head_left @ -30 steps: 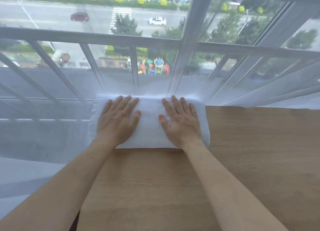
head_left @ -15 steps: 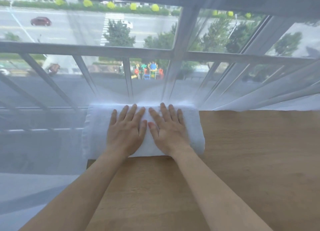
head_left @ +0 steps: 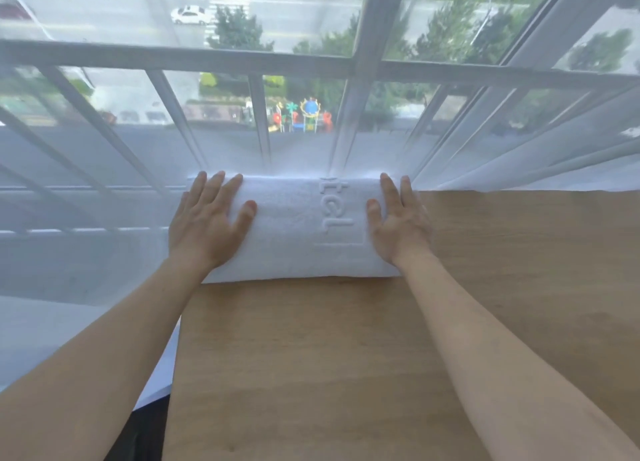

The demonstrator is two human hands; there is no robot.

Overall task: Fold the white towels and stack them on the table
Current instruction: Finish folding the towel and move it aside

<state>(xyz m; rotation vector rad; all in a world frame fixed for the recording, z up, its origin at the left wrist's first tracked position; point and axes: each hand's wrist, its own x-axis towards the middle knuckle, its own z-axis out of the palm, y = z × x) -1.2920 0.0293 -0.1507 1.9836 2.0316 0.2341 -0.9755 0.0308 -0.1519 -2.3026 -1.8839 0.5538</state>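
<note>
Two bare forearms reach in from the near edge, over the wooden table (head_left: 346, 374). Near half of the tabletop is bare wood between and beside the arms. Table's left edge runs just inside the left forearm; dark gap below it at the near left corner.

Folded white towel (head_left: 298, 232) lies flat at the table's far left corner, long side across. Its left end reaches about to the table's left edge; far side is up against the sheer curtain (head_left: 519, 156). Raised lettering shows on its right half, partly readable only.

Left hand (head_left: 207, 225) flat on the towel's left end, fingers straight, thumb out. Right hand (head_left: 398, 221) flat on the right end, same pose. Hands are well apart, one per end, pressing, gripping nothing.

Right of the towel: open wood out to the frame edge.

Beyond: curtain, then window bars (head_left: 263, 114), street and a playground below.
</note>
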